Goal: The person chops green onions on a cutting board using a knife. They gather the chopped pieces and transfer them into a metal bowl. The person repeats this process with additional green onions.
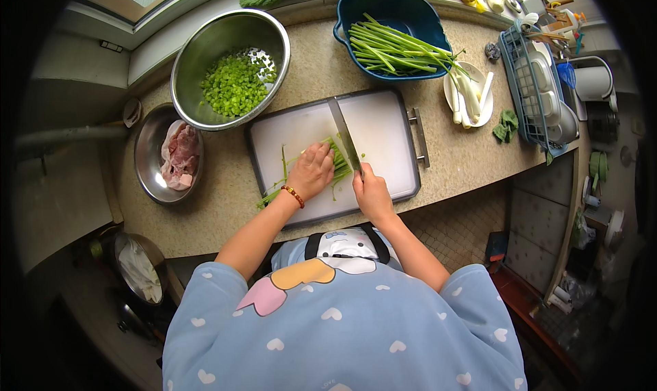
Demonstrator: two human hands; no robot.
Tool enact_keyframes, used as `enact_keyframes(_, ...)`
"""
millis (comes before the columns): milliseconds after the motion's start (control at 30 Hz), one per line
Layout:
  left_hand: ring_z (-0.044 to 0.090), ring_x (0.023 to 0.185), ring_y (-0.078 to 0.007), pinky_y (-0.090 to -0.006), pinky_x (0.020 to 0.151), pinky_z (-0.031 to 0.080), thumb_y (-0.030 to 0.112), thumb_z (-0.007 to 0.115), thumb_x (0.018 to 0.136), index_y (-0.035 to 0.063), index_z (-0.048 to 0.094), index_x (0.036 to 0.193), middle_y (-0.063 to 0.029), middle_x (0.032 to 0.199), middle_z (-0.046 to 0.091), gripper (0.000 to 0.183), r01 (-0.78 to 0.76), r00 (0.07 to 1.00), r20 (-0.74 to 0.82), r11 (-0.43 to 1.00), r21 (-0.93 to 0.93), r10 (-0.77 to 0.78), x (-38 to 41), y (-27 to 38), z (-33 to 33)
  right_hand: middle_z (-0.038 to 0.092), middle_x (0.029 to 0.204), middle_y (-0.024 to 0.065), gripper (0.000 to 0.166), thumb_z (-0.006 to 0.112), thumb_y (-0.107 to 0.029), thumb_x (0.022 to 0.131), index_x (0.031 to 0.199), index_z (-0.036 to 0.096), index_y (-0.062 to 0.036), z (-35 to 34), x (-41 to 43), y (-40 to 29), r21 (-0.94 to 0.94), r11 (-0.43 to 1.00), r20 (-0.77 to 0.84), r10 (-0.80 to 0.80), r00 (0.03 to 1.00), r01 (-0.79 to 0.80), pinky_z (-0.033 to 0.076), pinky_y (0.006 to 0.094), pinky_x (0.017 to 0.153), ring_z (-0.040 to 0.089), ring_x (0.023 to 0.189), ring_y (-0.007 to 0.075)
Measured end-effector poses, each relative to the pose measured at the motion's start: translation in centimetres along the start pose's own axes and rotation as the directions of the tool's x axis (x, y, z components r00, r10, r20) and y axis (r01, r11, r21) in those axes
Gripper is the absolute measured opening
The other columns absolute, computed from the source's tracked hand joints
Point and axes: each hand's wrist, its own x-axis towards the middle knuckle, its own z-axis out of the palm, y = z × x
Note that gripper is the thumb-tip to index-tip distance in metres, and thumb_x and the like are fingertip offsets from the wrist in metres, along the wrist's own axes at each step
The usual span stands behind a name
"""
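Observation:
My left hand [312, 169] presses down on a bunch of green stalks [341, 166] on the white cutting board [390, 129], which has a dark rim. Loose stalk ends stick out on the left, below my wrist. In my right hand [371, 190] is the handle of a kitchen knife [345, 134]. Its long blade points away from me, beside the cut ends of the bunch. A few small green bits lie on the board near the blade. My palm and fingers hide part of the bunch.
A steel bowl [186, 77] holds chopped green pieces, and a smaller bowl [149, 178] holds raw meat [180, 155]. Beyond the board stands a blue basin [395, 6] with long green stalks [395, 44]. To the right are a plate of scallion whites [468, 101] and a dish rack [528, 88].

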Motion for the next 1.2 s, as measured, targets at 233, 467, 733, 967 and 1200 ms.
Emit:
enact_keyframes(233,0.044,0.115,-0.0292,-0.0386,0.095,0.043,0.014,0.062,0.076,-0.0007,0.056,0.108,-0.0141,0.117,0.048,0.036,0.026,0.999,-0.027,0.999,-0.029,-0.027,0.0,0.0,0.1,0.057,0.062,0.024,0.018,0.05,-0.01,0.09,0.104,0.048,0.001,-2.3,-3.0,-1.5,-0.09,0.994,0.055,-0.052,0.997,0.056,0.043,0.0492,0.056,0.058,0.06,0.0426)
enact_keyframes(467,0.045,0.114,-0.0291,-0.0381,0.093,0.044,0.014,0.063,0.075,-0.0003,0.056,0.106,-0.0135,0.115,0.049,0.035,0.018,0.998,-0.054,0.999,-0.03,-0.02,0.1,0.1,-0.1,0.059,0.066,0.0265,0.017,0.049,-0.011,0.09,0.099,0.046,0.0025,-3.8,-3.9,-2.9,-0.186,0.982,0.199,0.08,0.977,-0.042,0.044,0.053,0.062,0.059,0.067,0.045)
enact_keyframes(733,0.045,0.114,-0.0292,-0.0377,0.094,0.044,0.014,0.062,0.075,0.0002,0.056,0.105,-0.014,0.116,0.05,0.034,0.011,1.0,-0.004,1.0,-0.016,-0.011,-0.1,-0.2,0.2,0.06,0.069,0.0287,0.019,0.049,-0.013,0.088,0.097,0.046,0.0032,-1.3,-1.5,-2.7,-0.227,0.972,0.19,0.11,0.976,-0.065,0.047,0.0543,0.064,0.06,0.07,0.0472)
enact_keyframes(967,0.044,0.115,-0.0284,-0.0378,0.093,0.044,0.015,0.062,0.075,0.0013,0.055,0.105,-0.0126,0.115,0.051,0.034,0.021,1.0,-0.006,0.999,-0.027,-0.021,-0.4,-0.3,0.4,0.061,0.072,0.0285,0.021,0.05,-0.014,0.087,0.101,0.049,0.0018,1.0,-0.3,-1.8,-0.149,0.988,0.048,0.051,0.998,-0.044,0.048,0.0541,0.065,0.06,0.071,0.047)
enact_keyframes(1200,0.046,0.114,-0.0282,-0.0381,0.091,0.045,0.014,0.063,0.075,0.0022,0.054,0.106,-0.0115,0.112,0.05,0.034,0.031,0.998,-0.059,0.999,-0.032,-0.033,0.0,0.0,0.3,0.06,0.069,0.0292,0.02,0.049,-0.015,0.089,0.101,0.051,0.0013,-1.2,-1.2,-0.9,-0.109,0.993,0.091,0.061,0.994,-0.051,0.047,0.0536,0.064,0.06,0.069,0.0463)
